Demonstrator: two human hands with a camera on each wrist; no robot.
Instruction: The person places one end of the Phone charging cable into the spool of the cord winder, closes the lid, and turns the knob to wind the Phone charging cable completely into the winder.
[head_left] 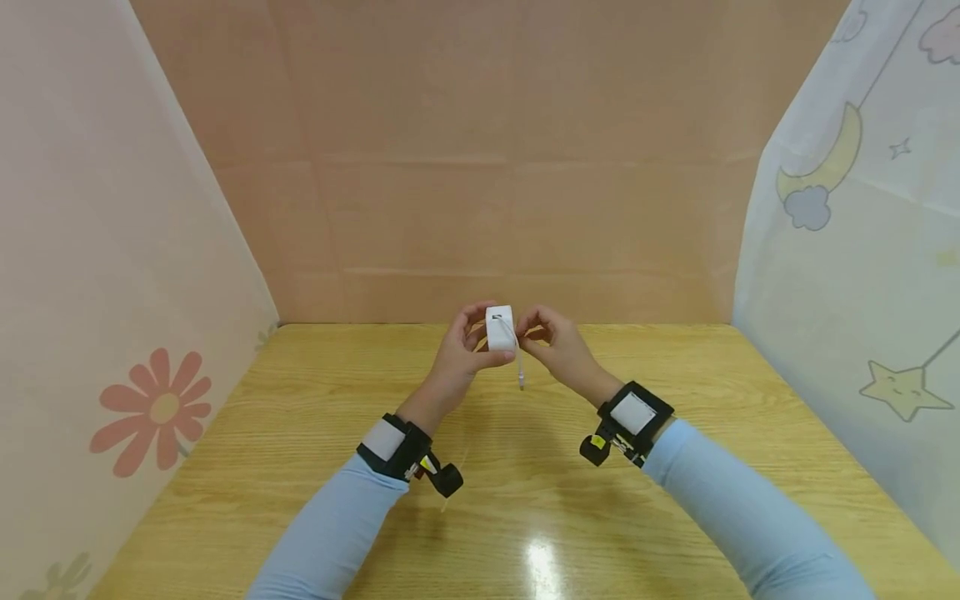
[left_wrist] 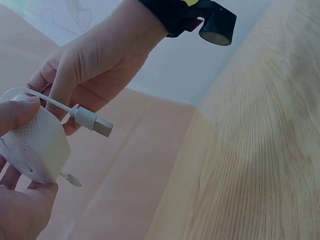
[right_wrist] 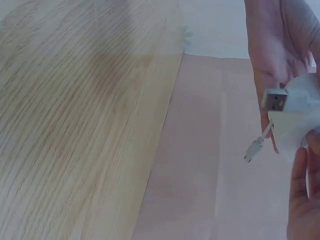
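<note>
Head view: left hand point(head_left: 457, 358) grips a white charger point(head_left: 500, 328), fingers curled round it, held above the tabletop point(head_left: 300, 433). Right hand point(head_left: 558, 346) just beside, fingers pinching its white cable point(head_left: 517, 354); the USB plug point(left_wrist: 95, 121) hangs free.

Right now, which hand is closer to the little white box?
Left. The left hand grips the white box itself. The right hand is just beside it, pinching the white cable that hangs from it.
</note>
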